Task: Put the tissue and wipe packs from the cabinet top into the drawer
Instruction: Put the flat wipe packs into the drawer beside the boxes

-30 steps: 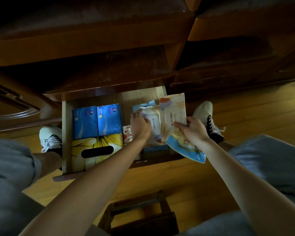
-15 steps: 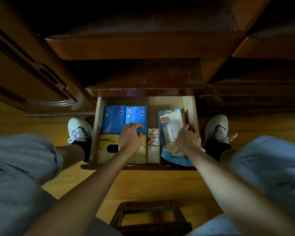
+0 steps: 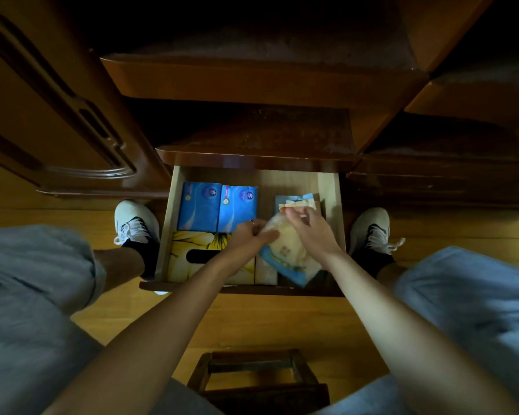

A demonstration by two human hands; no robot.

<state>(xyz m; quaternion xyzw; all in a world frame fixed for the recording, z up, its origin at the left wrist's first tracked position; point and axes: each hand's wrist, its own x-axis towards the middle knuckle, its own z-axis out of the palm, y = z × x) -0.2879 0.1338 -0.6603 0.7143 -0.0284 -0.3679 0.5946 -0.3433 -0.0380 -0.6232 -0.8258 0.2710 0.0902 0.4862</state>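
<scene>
- Nearest the camera, a dark wooden stool frame (image 3: pixel 259 375) stands on the yellow-brown wooden floor (image 3: pixel 282 319), between the person's knees in grey-blue trousers (image 3: pixel 27 295).
- Both bare forearms reach forward into the open light-wood drawer (image 3: pixel 330 205).
- The left hand (image 3: pixel 246 238) grips the left edge of a cream and blue soft wipe pack (image 3: pixel 285 256), fingers curled on it.
- The right hand (image 3: pixel 310 232) holds the same pack from the right, its fingers (image 3: pixel 294 215) bent over the upper end; the pack lies tilted, slightly blurred, over the right part of the drawer.
- At the drawer's front left lies a yellow tissue box with a dark oval slot (image 3: pixel 198 256).
- Behind it, two blue tissue packs (image 3: pixel 218 206) stand side by side, touching.
- At the back right, a second pale blue and cream pack (image 3: pixel 297 200) shows partly behind the right hand.
- A white sneaker (image 3: pixel 135 220) sits left of the drawer, another white sneaker (image 3: pixel 372 232) right of it.
- Farthest, the dark brown wooden cabinet (image 3: pixel 252 85) rises above the drawer.
</scene>
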